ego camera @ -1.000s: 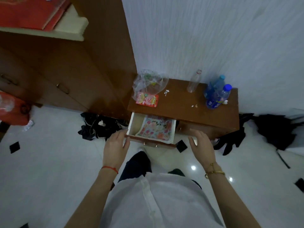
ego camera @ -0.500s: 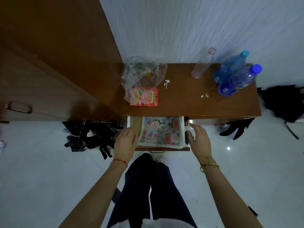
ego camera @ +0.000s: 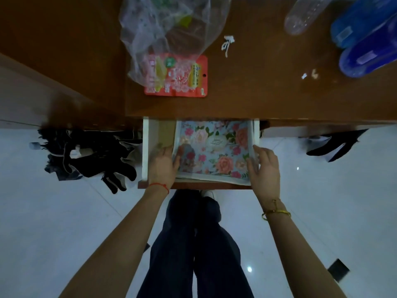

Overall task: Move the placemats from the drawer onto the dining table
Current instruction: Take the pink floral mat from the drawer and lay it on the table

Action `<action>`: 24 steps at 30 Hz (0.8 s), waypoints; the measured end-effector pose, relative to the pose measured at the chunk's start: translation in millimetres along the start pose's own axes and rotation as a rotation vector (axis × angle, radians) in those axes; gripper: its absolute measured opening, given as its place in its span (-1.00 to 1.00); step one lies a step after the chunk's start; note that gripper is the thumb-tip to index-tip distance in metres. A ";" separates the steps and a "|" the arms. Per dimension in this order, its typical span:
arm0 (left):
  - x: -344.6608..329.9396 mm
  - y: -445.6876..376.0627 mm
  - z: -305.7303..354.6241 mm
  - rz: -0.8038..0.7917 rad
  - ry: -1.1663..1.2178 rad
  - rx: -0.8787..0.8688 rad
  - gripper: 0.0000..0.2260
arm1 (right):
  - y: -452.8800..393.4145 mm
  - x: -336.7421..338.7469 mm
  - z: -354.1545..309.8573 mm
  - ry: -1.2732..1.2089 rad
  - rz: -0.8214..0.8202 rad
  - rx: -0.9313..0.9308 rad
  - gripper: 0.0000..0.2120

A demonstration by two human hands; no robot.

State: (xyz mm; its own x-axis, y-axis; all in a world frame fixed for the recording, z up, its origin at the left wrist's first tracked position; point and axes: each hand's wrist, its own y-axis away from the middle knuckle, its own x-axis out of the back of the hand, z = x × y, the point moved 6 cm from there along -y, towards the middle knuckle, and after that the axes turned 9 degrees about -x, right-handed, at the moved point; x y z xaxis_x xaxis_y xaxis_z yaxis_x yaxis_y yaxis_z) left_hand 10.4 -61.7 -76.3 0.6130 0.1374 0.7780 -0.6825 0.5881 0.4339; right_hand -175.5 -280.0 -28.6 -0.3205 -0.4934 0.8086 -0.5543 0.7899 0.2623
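Note:
A stack of floral placemats (ego camera: 212, 151) lies in the open white-walled drawer (ego camera: 145, 151) of a brown wooden side table (ego camera: 257, 82). My left hand (ego camera: 162, 166) is inside the drawer at the stack's left edge, thumb on top and fingers curling under it. My right hand (ego camera: 265, 168) pinches the stack's right edge, thumb over the flowers and fingers along the side. The mats' right edge is lifted slightly. The dining table is not in view.
On the side table's top sit a clear plastic bag (ego camera: 169, 29), a red snack packet (ego camera: 178, 76), a clear bottle (ego camera: 300, 16) and two blue bottles (ego camera: 365, 44). Dark clothes (ego camera: 90, 155) lie on the white tile floor left of the drawer, and more dark fabric (ego camera: 335, 145) lies right.
I have leaned in closer over the drawer. Both hands went from its front corners into the drawer and took hold of the placemat stack's left and right edges.

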 end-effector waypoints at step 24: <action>-27.2 -3.2 -27.5 -0.152 0.114 0.230 -0.59 | 5.4 -14.9 11.5 -0.113 0.054 -0.083 -0.50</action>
State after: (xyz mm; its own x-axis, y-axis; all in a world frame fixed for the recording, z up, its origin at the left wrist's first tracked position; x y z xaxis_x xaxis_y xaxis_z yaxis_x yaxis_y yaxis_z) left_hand 6.9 -45.4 -111.4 0.7470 0.1581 0.6458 -0.6438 0.4144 0.6432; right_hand -182.6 -272.5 -45.3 -0.4352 -0.4840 0.7592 -0.4702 0.8413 0.2668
